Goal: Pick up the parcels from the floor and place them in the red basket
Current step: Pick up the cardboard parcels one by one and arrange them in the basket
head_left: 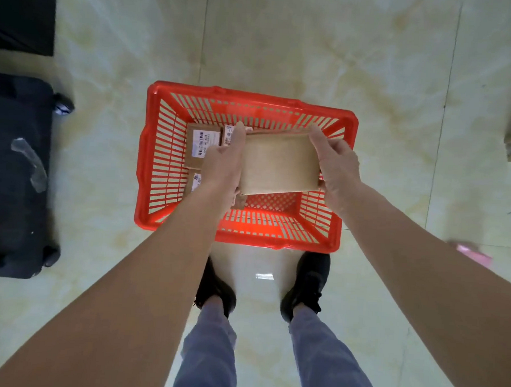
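Basket [149,164]: red moulded plastic, rectangular, slatted walls, lattice bottom, thick rolled rim. Stands on the floor [285,47] just ahead of two black shoes [305,284].

Held parcel [281,165]: flat rectangular carton, plain brown cardboard, matte, no label visible on the upper face. Held over the basket's inside, tilted a little, between both hands.

Left hand [223,165]: presses the carton's left edge, fingers long and mostly straight along the side, thumb underneath near the lower corner.

Right hand [335,165]: grips the right edge, fingers curled over the top corner, thumb at the lower side.

Labelled parcels [199,144]: brown cardboard boxes lying in the basket's left part, white printed labels with barcodes facing up; partly hidden by the left hand, so their count is unclear.

Floor: glossy pale marble-look tiles, cream veining, thin dark joints.

Black case [12,174]: dark textile, rounded corners, small wheels, lies at left on the floor, a crumpled strip of clear tape on it.

Pink item [473,253]: blurred, at right.
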